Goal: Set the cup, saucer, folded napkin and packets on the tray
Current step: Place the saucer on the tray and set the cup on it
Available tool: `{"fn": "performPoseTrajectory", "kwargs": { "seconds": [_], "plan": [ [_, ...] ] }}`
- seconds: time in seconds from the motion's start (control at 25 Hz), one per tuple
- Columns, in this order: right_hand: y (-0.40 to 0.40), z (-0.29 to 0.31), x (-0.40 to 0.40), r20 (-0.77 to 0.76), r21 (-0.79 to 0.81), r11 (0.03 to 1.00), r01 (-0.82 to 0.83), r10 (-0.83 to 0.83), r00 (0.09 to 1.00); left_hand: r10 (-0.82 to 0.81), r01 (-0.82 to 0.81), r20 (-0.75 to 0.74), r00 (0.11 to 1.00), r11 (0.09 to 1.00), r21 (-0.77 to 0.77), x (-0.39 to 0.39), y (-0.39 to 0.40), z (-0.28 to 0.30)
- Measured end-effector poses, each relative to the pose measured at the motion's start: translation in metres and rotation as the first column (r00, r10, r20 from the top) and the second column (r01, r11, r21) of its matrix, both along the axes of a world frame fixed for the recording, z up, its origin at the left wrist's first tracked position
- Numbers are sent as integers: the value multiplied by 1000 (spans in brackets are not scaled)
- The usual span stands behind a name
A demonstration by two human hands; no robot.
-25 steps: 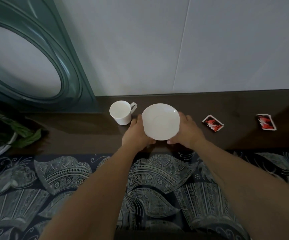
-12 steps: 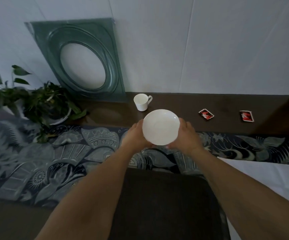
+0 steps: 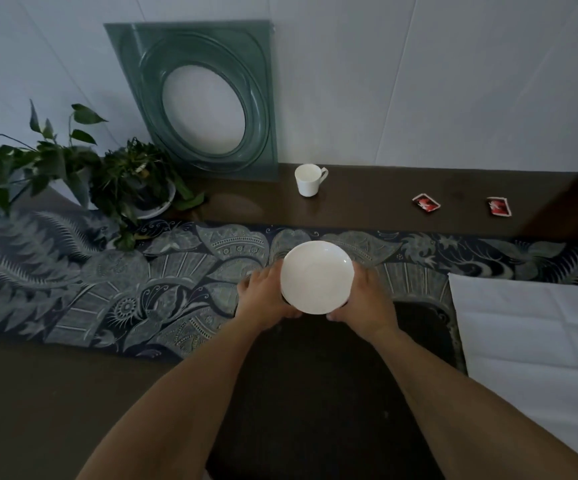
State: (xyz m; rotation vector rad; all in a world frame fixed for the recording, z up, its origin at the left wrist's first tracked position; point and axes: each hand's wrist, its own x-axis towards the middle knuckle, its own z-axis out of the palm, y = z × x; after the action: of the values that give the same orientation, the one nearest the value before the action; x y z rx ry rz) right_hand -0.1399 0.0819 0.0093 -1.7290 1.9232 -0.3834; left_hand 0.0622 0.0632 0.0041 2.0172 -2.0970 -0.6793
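Dark table (image 3: 367, 206) bears cup (image 3: 307, 180), patterned runner (image 3: 107, 282).

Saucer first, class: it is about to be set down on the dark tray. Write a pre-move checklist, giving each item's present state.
1. Saucer held at both edges by left hand and right hand: ok.
2. Saucer level: cannot tell.
3. Dark tray below has bare space: ok.
4. Cup clear of the path: ok.
5. Two red packets out of the way: ok.
6. White napkin off the tray: ok.
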Motion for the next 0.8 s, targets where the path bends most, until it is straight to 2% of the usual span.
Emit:
{"fn": "performPoseTrajectory", "kwargs": {
  "seconds": [0.32,0.48,0.8],
  "plan": [
    [65,-39,49,-33,143,988,58,-54,998,-63,64,-6,998,994,85,47,51,-50],
    [78,-52,60,-5,198,973,121,-122,992,-97,97,-5,995,989,115,54,59,-67],
    [94,-67,70,3,281,948,148,-155,988,-138,136,4,990,982,128,65,71,-85]
  ]
}}
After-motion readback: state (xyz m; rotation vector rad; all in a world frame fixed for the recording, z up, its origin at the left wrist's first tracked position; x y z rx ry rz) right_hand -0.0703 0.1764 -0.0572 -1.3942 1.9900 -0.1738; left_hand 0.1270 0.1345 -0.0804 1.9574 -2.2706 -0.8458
